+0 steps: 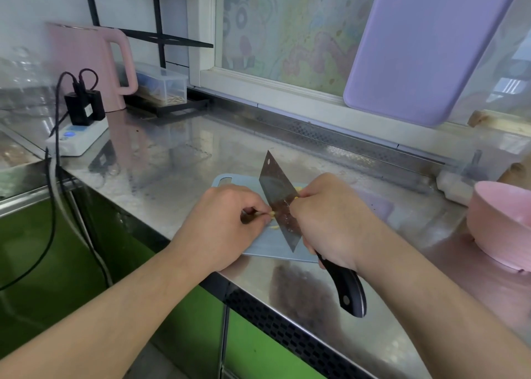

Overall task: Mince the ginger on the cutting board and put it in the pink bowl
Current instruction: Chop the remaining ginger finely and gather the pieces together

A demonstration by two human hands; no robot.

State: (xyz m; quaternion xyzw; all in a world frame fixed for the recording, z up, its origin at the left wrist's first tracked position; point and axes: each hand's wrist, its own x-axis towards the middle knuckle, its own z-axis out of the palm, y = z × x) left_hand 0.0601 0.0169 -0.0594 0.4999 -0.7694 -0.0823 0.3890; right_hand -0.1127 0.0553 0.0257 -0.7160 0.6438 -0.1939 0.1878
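Both hands busy: left (pixel 221 223) pinches ginger (pixel 271 213), right (pixel 330 220) grips cleaver (pixel 280 203).

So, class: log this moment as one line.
step: mincing | left hand: pinches ginger | right hand: grips cleaver | pink bowl: apart, right

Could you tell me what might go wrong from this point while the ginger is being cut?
The left hand pinches a small piece of ginger right against the cleaver blade, so a slip could nick the fingertips. The cutting board lies near the counter's front edge and might slide under pressure. The pink bowl stands apart to the right, so minced bits could drop on the way over.
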